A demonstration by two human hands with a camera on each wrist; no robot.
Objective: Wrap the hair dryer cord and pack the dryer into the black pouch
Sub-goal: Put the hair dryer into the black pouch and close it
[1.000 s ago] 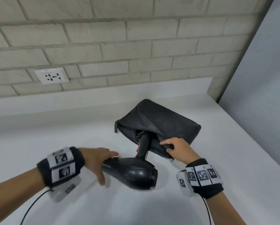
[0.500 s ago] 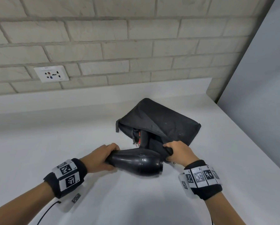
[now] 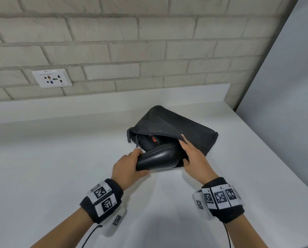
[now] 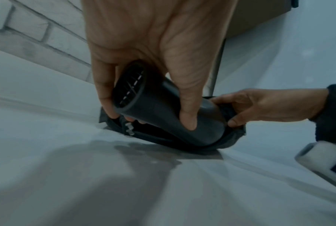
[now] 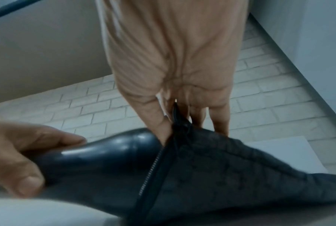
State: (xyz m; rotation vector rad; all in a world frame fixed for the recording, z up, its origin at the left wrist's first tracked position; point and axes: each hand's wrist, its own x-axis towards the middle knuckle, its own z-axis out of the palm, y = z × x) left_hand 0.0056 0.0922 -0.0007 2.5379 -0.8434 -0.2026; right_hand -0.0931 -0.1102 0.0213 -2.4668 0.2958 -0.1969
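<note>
The black hair dryer (image 3: 158, 158) lies half inside the black pouch (image 3: 190, 133) on the white counter (image 3: 60, 176), its handle end already within the mouth and its barrel projecting toward me. My left hand (image 3: 128, 167) grips the barrel near the grilled nozzle end, thumb on one side and fingers curled round the other, as the left wrist view shows plainly. Just beyond those fingers, at the near left corner of the pouch mouth, the metal prongs of the plug (image 4: 129, 129) show inside the opening. To the right of the barrel, my right hand (image 3: 194, 156) pinches the zippered edge (image 5: 153, 166) of the pouch, thumb below and fingers above, and holds the mouth open around the dryer's wide body. A red detail (image 3: 154, 139) shows in the dark interior beyond my left hand; I cannot tell what it is. Well beyond and to the left of my left hand, a wall socket (image 3: 52, 78) sits in the pale brick wall (image 3: 149, 42).
</note>
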